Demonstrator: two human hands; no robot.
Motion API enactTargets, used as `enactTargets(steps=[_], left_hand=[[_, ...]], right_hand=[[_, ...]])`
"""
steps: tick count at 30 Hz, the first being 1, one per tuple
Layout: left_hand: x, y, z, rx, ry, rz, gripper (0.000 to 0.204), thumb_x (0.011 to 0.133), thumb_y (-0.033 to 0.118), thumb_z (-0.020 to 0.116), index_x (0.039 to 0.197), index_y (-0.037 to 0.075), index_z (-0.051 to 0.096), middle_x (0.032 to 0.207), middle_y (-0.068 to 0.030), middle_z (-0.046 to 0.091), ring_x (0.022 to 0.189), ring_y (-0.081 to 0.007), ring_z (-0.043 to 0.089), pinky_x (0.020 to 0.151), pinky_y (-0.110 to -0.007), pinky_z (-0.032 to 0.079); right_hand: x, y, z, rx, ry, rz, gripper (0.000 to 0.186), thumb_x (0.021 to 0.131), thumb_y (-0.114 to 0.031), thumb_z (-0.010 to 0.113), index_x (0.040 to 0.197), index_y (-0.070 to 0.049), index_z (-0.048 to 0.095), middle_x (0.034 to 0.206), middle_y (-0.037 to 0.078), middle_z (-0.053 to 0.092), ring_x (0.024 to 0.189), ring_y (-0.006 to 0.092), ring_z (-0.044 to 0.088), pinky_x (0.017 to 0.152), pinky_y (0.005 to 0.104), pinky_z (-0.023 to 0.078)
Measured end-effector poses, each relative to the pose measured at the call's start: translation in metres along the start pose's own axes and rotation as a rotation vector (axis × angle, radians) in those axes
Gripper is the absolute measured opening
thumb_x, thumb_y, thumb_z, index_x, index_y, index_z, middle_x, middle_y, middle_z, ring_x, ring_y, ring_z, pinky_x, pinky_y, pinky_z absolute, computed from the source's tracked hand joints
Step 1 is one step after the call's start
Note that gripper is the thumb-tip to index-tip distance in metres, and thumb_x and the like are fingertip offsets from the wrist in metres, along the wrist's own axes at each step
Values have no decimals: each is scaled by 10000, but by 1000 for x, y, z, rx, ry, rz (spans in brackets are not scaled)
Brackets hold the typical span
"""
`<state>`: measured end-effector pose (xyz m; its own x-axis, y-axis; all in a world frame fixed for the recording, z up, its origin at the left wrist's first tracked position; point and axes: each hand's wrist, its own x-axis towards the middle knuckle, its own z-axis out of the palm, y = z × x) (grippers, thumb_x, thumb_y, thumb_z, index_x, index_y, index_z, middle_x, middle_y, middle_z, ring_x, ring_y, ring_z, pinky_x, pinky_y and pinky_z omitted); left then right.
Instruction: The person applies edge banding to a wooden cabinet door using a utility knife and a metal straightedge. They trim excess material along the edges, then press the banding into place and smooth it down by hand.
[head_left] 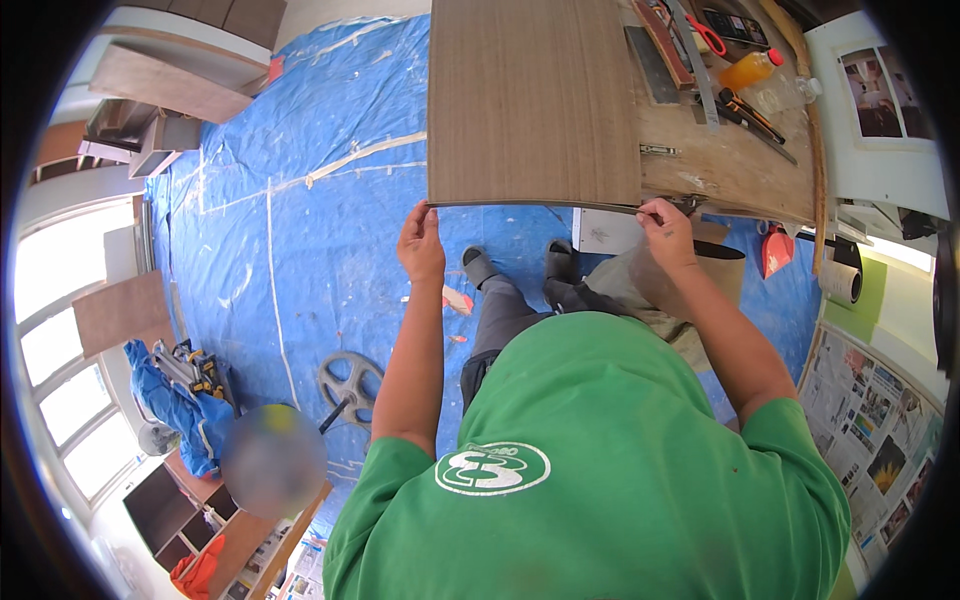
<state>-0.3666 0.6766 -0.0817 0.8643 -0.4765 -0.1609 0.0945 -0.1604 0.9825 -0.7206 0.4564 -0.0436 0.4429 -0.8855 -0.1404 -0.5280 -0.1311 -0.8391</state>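
A brown wood-grain panel (535, 105) lies across the left part of a wooden workbench (730, 175) in front of me. Along its near edge runs a thin dark strip (540, 206). My left hand (421, 243) pinches the strip's left end at the panel's near left corner. At the near right corner, my right hand (667, 232) has its fingertips closed on the other end. Both forearms reach forward, one on each side of my green shirt.
Scissors with red handles (710, 38), a metal ruler (702, 72), an orange bottle (750, 70) and a clear bottle (785, 96) lie on the bench's right side. Blue sheeting (340, 240) covers the floor. A brown roll (722, 268) stands near my right forearm; a wheel-shaped base (350, 385) sits left.
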Motion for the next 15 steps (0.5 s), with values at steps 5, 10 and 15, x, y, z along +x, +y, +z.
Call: enactTargets(steps=[5,10,15], left_hand=[[5,4,2,80,-4,-5,224,981,66,683,1190,-12,705,1097,-64,742,1011,-106,669,923,-262,521],[11,1,3,206,54,41,175,964,102,712,1109,11,746,980,-39,770,891,-83,678,815,-243,532],[14,-6,1,195,66,71,156,952,114,730,1076,26,761,949,-29,774,856,-74,674,788,-243,533]], right_hand=[[0,-1,-1,-6,15,-34,94,867,-14,701,958,-4,679,843,97,677,758,179,630,731,299,513],[1,-2,-4,-32,-4,-26,89,873,-22,699,959,-8,679,848,112,682,754,193,633,722,306,512],[2,-2,-4,-70,-13,-34,94,872,-34,700,960,-15,671,864,130,686,757,224,639,722,319,513]])
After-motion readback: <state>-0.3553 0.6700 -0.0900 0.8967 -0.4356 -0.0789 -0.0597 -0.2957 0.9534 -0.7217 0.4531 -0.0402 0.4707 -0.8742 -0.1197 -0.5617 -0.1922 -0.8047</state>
